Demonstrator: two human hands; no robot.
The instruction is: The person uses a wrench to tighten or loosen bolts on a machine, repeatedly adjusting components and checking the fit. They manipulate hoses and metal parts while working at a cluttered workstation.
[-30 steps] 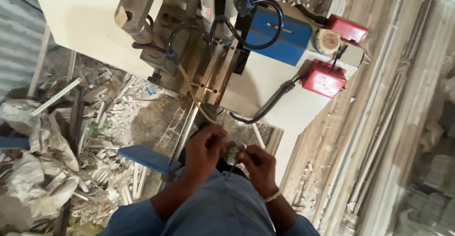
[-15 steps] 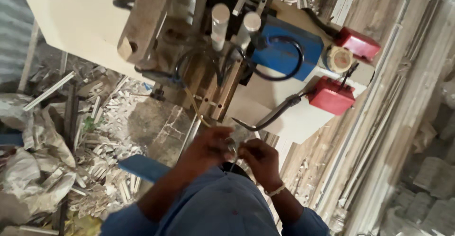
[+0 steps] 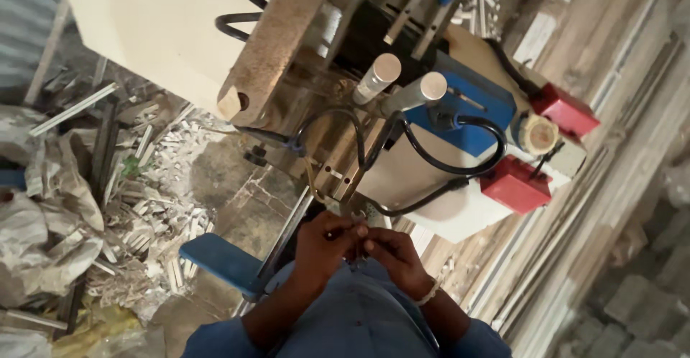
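Since the earlier frame both hands are sitting lower in view and closer together, and the machine is filling more of the picture. Left hand (image 3: 322,241) is curling its fingers tightly around a small metal part (image 3: 357,219), and right hand (image 3: 392,256) is pinching the same piece from the other side, fingertips nearly meeting, just below the machine's lower bracket (image 3: 338,175). How far the part is seated is hidden by the fingers. Working it well is calling for steady, small turns, wrists braced against the blue shirt (image 3: 352,322), and fingers kept clear of the black hoses (image 3: 460,167) and the two grey cylinders (image 3: 399,88) above
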